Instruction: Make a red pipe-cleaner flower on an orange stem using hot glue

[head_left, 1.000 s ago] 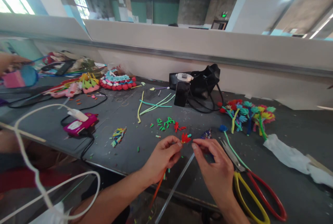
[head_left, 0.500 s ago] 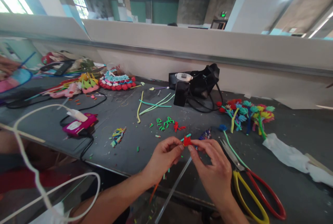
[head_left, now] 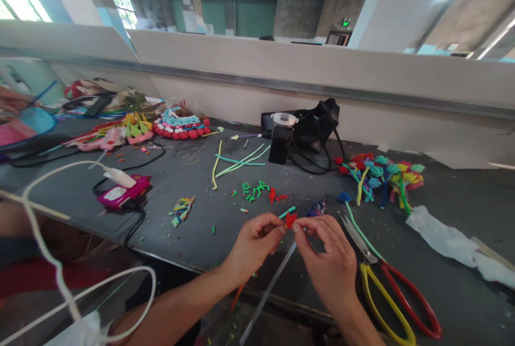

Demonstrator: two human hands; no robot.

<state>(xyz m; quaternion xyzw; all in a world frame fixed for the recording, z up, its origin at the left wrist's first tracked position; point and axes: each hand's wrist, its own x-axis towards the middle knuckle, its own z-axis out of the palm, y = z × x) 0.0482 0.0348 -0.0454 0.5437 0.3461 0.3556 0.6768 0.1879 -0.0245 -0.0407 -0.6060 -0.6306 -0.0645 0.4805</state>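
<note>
Two hands pinch a small red flower [head_left: 290,220], to the left of the big scissors [head_left: 369,256].
The left hand [head_left: 259,236] has its thumb and finger closed on the flower's left side, and the right hand [head_left: 328,247] has its thumb and finger on the flower's right side. The right hand is just to the left of the scissors. A blue flower [head_left: 345,197] lies just past the scissors' tips. Farther left of the scissors are some red bits [head_left: 273,194] and green bits [head_left: 262,185]. Past the scissors, to the right, is a bunch of bright flowers [head_left: 375,171].
</note>
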